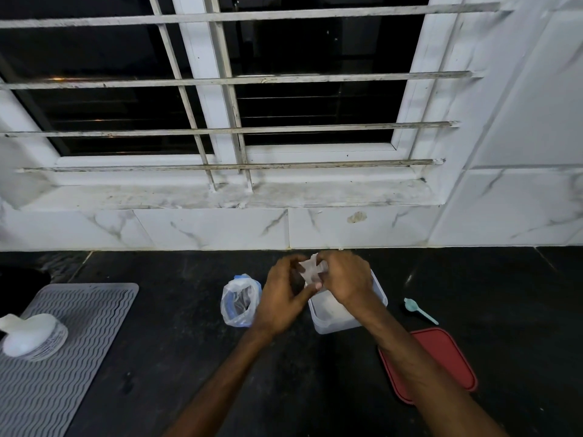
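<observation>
Both my hands meet over a clear plastic container (331,323) on the black counter. My left hand (284,298) and my right hand (345,279) pinch a small crumpled whitish packet (310,269) between their fingertips, just above the container's back rim. What the packet holds is hidden by my fingers. Pale contents lie in the container.
A clear plastic bag (240,301) with dark contents stands left of the container. A red lid (441,361) lies at the right, a small teal spoon (419,310) beyond it. A grey ribbed mat (79,342) bearing a white bottle (31,335) lies at the left. Behind rises the tiled wall with a barred window.
</observation>
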A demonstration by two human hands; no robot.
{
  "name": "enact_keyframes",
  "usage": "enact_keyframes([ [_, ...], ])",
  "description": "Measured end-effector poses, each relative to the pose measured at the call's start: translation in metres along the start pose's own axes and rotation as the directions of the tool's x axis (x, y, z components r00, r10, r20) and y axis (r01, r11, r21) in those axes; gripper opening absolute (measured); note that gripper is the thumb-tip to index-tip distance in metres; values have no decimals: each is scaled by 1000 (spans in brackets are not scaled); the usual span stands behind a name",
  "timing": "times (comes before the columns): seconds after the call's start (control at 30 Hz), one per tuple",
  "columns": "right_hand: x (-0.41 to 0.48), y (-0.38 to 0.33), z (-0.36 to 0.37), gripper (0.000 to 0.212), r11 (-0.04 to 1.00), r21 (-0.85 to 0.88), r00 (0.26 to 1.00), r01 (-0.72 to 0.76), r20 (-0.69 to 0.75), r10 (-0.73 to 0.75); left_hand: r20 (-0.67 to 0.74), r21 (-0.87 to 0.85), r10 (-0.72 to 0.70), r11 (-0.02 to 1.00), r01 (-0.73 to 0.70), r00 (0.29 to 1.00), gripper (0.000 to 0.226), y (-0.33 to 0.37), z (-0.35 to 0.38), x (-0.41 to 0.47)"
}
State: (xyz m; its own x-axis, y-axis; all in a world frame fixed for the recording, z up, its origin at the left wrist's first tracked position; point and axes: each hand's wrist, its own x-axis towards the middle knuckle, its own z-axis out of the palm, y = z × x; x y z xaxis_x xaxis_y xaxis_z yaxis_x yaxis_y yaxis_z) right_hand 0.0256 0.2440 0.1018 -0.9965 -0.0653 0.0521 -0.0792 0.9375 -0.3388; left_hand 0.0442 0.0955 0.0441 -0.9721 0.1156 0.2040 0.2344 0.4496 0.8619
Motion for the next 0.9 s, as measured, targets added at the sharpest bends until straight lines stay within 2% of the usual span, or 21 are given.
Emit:
enact_keyframes([
  [0.07, 1, -2, -6, 36, 997, -70, 999, 36, 30, -34, 25, 130, 39, 991, -42, 999, 85, -5, 1, 0],
  [0.13, 0, -9, -12, 42, 983, -145, 990, 114, 97, -100, 74, 181, 61, 981, -73, 995, 101, -4, 5, 3],
  [0.17, 0, -12, -13, 41, 971, -172, 981, 169, 121, -149, 78, 199, 61, 977, -75, 995, 99, 0, 7, 4],
  [0.27, 2, -20, -13, 30, 941, -218, 963, 259, 137, -233, -18, 188, 29, 982, -26, 999, 67, 12, 12, 7],
  [0.37, 1, -21, -12, 22, 965, -199, 984, 170, 88, -155, -102, 185, -19, 982, 38, 995, 47, 15, 15, 7],
  [0.47, -1, -24, -11, 27, 980, -172, 991, 99, 104, -82, -173, 187, -58, 978, 90, 983, 31, 10, 26, 2],
  [0.57, -5, -28, -11, 32, 966, -236, 988, 105, 137, -74, -236, 124, -62, 988, 93, 970, 39, 9, 30, -5],
  [0.7, -5, -31, -9, 40, 942, -303, 980, 147, 176, -96, -133, 86, -109, 989, 121, 985, 61, 9, 28, -11],
  [0.77, -4, -33, -10, 35, 952, -268, 975, 150, 200, -98, -208, 96, -78, 990, 99, 975, 53, 6, 29, -12],
  [0.9, -5, -36, -9, 27, 976, -194, 986, 99, 149, -70, -302, 67, -101, 990, 127, 948, 36, 5, 32, -16],
])
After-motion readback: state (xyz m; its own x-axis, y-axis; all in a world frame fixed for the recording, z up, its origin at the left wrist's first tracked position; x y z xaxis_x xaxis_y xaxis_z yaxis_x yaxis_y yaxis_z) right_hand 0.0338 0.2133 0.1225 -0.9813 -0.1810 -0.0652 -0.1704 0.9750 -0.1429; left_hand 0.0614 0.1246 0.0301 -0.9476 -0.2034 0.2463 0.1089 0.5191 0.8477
